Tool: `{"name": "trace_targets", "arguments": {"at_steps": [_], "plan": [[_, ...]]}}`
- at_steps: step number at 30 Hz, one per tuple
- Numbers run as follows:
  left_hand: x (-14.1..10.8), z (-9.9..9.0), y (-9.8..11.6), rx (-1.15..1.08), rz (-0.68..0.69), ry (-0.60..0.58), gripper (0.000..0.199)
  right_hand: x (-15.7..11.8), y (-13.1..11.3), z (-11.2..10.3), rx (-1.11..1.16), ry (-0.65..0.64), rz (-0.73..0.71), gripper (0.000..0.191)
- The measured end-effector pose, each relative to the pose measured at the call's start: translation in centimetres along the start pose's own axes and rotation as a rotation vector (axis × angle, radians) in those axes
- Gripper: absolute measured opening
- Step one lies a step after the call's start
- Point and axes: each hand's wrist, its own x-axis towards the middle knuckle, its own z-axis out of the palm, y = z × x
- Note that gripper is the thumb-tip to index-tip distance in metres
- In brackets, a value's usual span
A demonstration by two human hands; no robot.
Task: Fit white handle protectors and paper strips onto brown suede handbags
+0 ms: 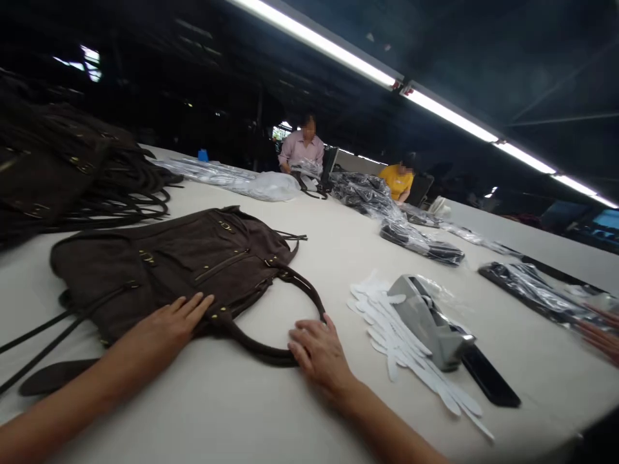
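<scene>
Currently, a dark brown bag [178, 258] is lying flat on a long white table [251, 412], its front with brass-coloured buckles and a slanting zip facing up. The left hand [176, 322] is resting on the bag's near edge, palm down, its fingers extended and lying close together, pressing on the fabric and not closing around anything. The right hand [316, 348] is touching the outer curve of the bag's looped handles [264, 351], its fingers bent over the strap; whether they are gripping it tightly, I cannot tell. The handles are spreading out from the bag toward the right hand, and thin dark straps [48, 335] are trailing off the bag's other end. To the right of the right hand, white strips [411, 351] are lying in a loose, overlapping pile, with a grey tape dispenser [430, 322] standing against them and a flat black object [488, 377] lying just beside the dispenser. At the far left, more dark brown bags [72, 167] are sitting heaped together. Farther along the table, dark items in clear plastic [420, 241] are lying in a row, while a person in a pink shirt [302, 148] and a person in a yellow shirt [397, 179] are bending over the far part of it. Another person's hand [599, 332] is reaching in at the right edge, beside a plastic-wrapped item [536, 293].
</scene>
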Motion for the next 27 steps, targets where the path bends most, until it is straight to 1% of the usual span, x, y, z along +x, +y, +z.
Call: {"name": "trace_targets", "arguments": {"at_steps": [2,3,5,8,10,12,15,18,20,21,22,23,24,25,27], "plan": [[1.5,-0.8,0.6,0.049,0.014,-0.087,0.066,0.1,-0.4,0.4,0.015,-0.119,-0.07,0.029],[2.4,-1.1,0.9,0.054,0.011,-0.112,0.066,0.4,-0.5,0.6,0.023,-0.142,-0.073,0.03],[4.3,-1.4,1.9,0.025,-0.021,-0.123,0.065,1.2,-0.4,1.1,0.032,-0.136,-0.056,0.027],[7.7,-1.3,3.7,-0.027,-0.076,-0.097,0.064,3.0,0.9,2.6,0.007,-0.056,-0.034,0.02],[10.2,-0.9,4.8,-0.022,-0.115,-0.077,0.06,4.2,2.7,3.9,-0.034,0.01,-0.048,0.021],[12.8,-0.3,5.5,-0.019,-0.142,-0.058,0.053,5.5,5.0,5.3,-0.086,0.07,-0.072,0.024],[16.1,0.4,5.7,-0.031,-0.164,-0.03,0.047,7.3,8.6,7.0,-0.187,0.185,-0.071,0.033],[17.6,-0.1,5.2,-0.086,-0.134,-0.034,0.048,7.8,11.0,7.5,-0.295,0.272,-0.084,0.044],[17.3,-1.2,3.9,-0.142,-0.087,-0.052,0.046,7.4,11.7,7.4,-0.347,0.303,-0.12,0.049],[16.8,-1.9,2.8,-0.166,-0.077,-0.052,0.045,7.0,11.9,7.3,-0.364,0.313,-0.143,0.05],[16.0,-2.6,1.2,-0.182,-0.091,-0.041,0.044,6.7,12.0,7.3,-0.374,0.32,-0.171,0.05],[15.0,-3.4,-0.7,-0.188,-0.134,-0.016,0.043,6.3,11.9,7.3,-0.38,0.322,-0.198,0.048],[13.8,-4.2,-3.0,-0.183,-0.211,0.018,0.042,6.0,11.8,7.4,-0.38,0.323,-0.221,0.045],[12.5,-4.9,-5.6,-0.168,-0.322,0.062,0.04,5.8,11.6,7.5,-0.378,0.321,-0.239,0.043],[9.6,-6.3,-10.9,-0.122,-0.614,0.174,0.038,5.8,10.9,7.8,-0.375,0.323,-0.249,0.04]]}}
